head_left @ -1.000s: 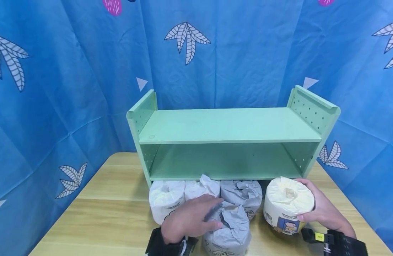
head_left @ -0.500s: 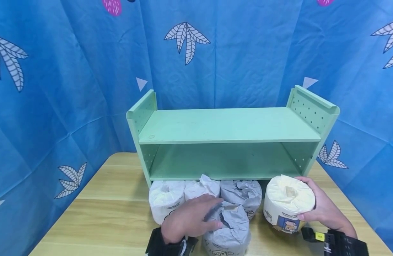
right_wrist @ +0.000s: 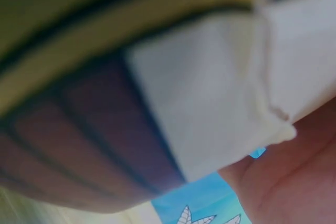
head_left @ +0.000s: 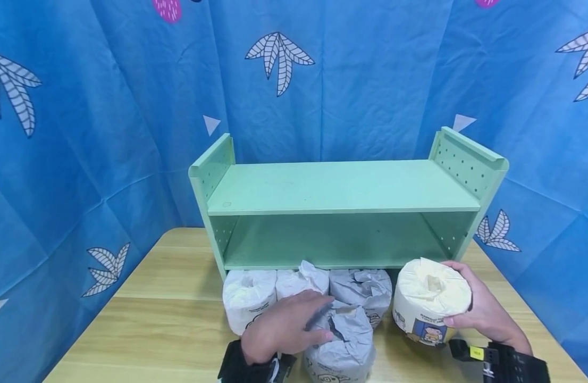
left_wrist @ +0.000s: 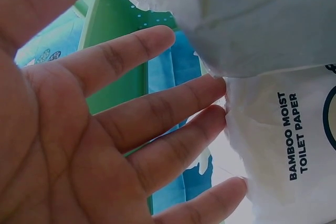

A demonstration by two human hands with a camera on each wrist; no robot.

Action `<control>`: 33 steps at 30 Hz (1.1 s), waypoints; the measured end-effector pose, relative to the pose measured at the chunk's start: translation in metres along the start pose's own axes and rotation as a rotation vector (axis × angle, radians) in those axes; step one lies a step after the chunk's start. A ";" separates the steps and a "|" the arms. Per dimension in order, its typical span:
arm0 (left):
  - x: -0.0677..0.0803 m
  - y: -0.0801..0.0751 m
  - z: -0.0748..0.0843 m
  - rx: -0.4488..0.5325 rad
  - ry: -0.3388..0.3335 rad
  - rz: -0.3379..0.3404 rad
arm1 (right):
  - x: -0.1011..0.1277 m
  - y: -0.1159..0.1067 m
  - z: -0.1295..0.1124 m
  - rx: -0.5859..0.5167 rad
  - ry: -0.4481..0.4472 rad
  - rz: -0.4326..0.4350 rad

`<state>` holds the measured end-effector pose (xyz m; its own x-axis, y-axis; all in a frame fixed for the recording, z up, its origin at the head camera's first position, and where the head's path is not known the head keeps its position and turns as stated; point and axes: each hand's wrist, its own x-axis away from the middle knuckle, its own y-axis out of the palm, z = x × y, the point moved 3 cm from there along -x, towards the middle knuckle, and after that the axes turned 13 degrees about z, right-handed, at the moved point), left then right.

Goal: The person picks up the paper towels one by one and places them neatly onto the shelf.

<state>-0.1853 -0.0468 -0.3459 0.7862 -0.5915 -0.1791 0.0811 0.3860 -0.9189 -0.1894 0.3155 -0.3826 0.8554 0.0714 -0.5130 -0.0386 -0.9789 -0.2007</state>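
Note:
My right hand [head_left: 487,311] grips a wrapped toilet roll [head_left: 430,298] from its right side, thumb across the front, at the shelf's lower right. In the right wrist view the roll [right_wrist: 205,93] fills most of the picture, blurred, with part of the hand [right_wrist: 299,177] beside it. My left hand [head_left: 284,324] has its fingers extended at the left side of a grey-wrapped toilet roll [head_left: 346,348] standing in front. Several fingertips meet white paper printed "BAMBOO MOIST TOILET PAPER" [left_wrist: 283,129] in the left wrist view.
Behind the left hand, a row holds a white roll [head_left: 248,295], another white roll [head_left: 303,279] and a grey-wrapped roll [head_left: 363,290], under the front edge of a pale green two-tier shelf [head_left: 342,186]. Wooden tabletop [head_left: 150,319] extends left; a blue curtain [head_left: 361,80] hangs behind.
The right hand's roll has risen slightly in the head view, toward the shelf, and shifted a little. The left hand and the other rolls have stayed put.

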 end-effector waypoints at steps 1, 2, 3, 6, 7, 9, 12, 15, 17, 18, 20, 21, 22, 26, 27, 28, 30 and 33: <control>0.000 0.000 0.000 0.000 0.000 0.001 | 0.000 0.000 0.000 -0.011 0.003 -0.003; 0.000 0.000 0.000 0.000 -0.001 0.001 | 0.000 0.000 -0.001 -0.018 0.007 -0.004; 0.000 0.000 0.000 0.001 -0.002 0.001 | 0.000 0.001 -0.001 -0.022 0.008 -0.005; 0.000 0.000 0.000 0.002 -0.006 -0.001 | -0.001 0.001 -0.001 -0.018 0.007 0.002; 0.000 0.000 0.000 0.003 -0.007 -0.001 | -0.001 0.001 -0.002 -0.013 0.005 0.005; 0.000 0.000 0.000 0.004 -0.009 -0.002 | -0.001 0.001 -0.002 -0.013 0.002 0.008; 0.001 0.000 0.000 0.003 -0.010 -0.001 | -0.001 0.002 -0.003 -0.022 -0.001 0.005; 0.001 0.000 0.001 0.002 -0.007 -0.002 | -0.001 0.001 -0.005 -0.004 -0.011 0.014; 0.000 0.000 0.000 0.002 -0.005 -0.003 | -0.001 0.002 -0.006 0.006 -0.016 0.022; 0.001 0.000 0.000 0.004 -0.007 -0.003 | -0.001 0.002 -0.006 0.011 -0.019 0.027; 0.000 0.000 0.000 0.006 -0.004 -0.004 | -0.001 0.002 -0.008 0.024 -0.026 0.037; 0.000 0.000 0.000 0.007 -0.002 -0.003 | -0.001 0.002 -0.008 0.032 -0.033 0.041; 0.000 0.000 0.000 0.009 -0.001 -0.003 | -0.001 0.002 -0.009 0.039 -0.038 0.044; 0.000 0.001 0.000 0.005 0.000 -0.002 | -0.001 0.002 -0.012 0.059 -0.052 0.055; 0.000 0.001 0.000 0.006 -0.002 -0.001 | -0.001 0.002 -0.013 0.057 -0.057 0.057; 0.000 0.000 0.000 0.004 -0.002 0.000 | -0.001 0.002 -0.013 0.055 -0.061 0.058; 0.000 0.000 0.000 0.004 -0.006 0.001 | -0.001 0.001 -0.015 0.044 -0.067 0.059; 0.001 0.000 0.000 -0.001 -0.007 -0.002 | -0.001 0.001 -0.016 0.051 -0.083 0.068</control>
<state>-0.1841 -0.0474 -0.3459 0.7902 -0.5873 -0.1750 0.0820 0.3844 -0.9195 -0.1817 0.3110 -0.3688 0.8045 0.0223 -0.5935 -0.1233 -0.9713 -0.2036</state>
